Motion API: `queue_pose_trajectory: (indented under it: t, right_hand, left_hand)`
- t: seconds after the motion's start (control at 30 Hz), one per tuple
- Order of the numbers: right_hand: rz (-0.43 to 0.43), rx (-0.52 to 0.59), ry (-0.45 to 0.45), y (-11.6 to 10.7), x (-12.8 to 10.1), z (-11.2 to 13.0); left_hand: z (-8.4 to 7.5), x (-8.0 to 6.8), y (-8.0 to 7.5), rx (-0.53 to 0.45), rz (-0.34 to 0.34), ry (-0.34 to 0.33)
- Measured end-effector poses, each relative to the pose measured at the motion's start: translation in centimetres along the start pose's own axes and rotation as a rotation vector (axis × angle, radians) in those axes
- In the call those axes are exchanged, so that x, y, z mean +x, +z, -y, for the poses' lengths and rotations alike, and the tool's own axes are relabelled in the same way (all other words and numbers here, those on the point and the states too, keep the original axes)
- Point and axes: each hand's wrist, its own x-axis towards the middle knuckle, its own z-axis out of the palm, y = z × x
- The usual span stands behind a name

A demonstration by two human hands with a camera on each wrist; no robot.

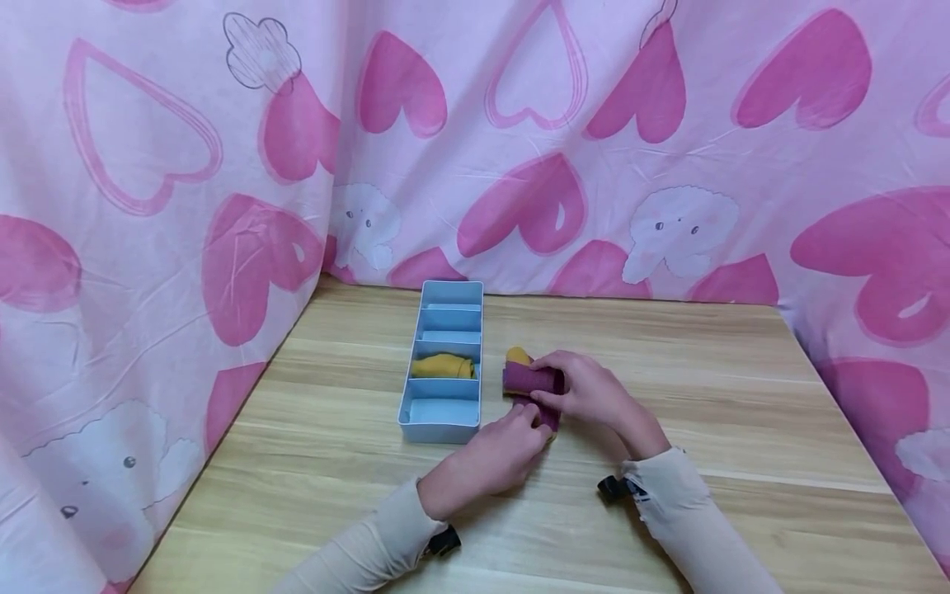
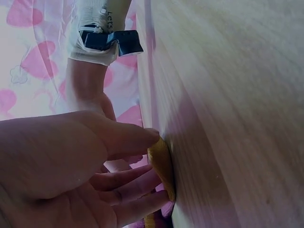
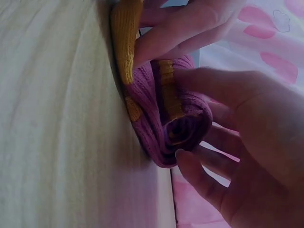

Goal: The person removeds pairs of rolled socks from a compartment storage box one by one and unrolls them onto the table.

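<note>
A purple sock with yellow trim (image 1: pixel 529 379) lies half rolled on the wooden table (image 1: pixel 742 396), just right of a blue divided tray (image 1: pixel 404 394). My right hand (image 1: pixel 555 386) curls its thumb and fingers round the purple roll (image 3: pixel 178 124). My left hand (image 1: pixel 530 417) lays fairly straight fingers (image 3: pixel 190 28) on the sock's flat yellow end (image 2: pixel 161 166), holding it against the table. A rolled yellow sock (image 1: pixel 442 366) fills the tray's third compartment from the back.
The tray's other compartments hold nothing. Pink heart-print cloth (image 1: pixel 185 206) hangs close along the table's left side, back and right. Bare tabletop stretches to the right of my hands and in front of the tray.
</note>
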Motion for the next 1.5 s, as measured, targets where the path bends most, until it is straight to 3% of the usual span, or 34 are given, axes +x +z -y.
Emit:
queue_pose_trajectory:
  t: [0.43, 0.67, 0.83, 1.03, 1.37, 1.5]
  right_hand:
    - [-0.071, 0.027, -0.004, 0.3, 0.3, -0.7]
    - [-0.031, 0.064, 0.017, -0.1, 0.3, -0.6]
    - [-0.031, -0.013, -0.007, -0.2, 0.2, -0.4]
    - [-0.109, -0.062, -0.043, 0.1, 0.4, -0.7]
    - [-0.145, -0.005, 0.008, 0.2, 0.8, -1.2]
    - [-0.122, -0.005, 0.042, 0.4, 0.8, -1.1]
  left_hand:
    - [-0.1, 0.0, -0.1, 0.02, -0.018, -0.003]
    - [-0.4, 0.3, 0.0, 0.03, -0.001, -0.04]
    - [-0.5, 0.2, 0.0, 0.067, -0.006, -0.062]
    - [-0.6, 0.0, -0.1, 0.076, 0.005, -0.071]
    - [-0.5, -0.2, -0.2, 0.049, 0.014, -0.074]
    - [-0.6, -0.3, -0.3, 0.065, 0.012, -0.073]
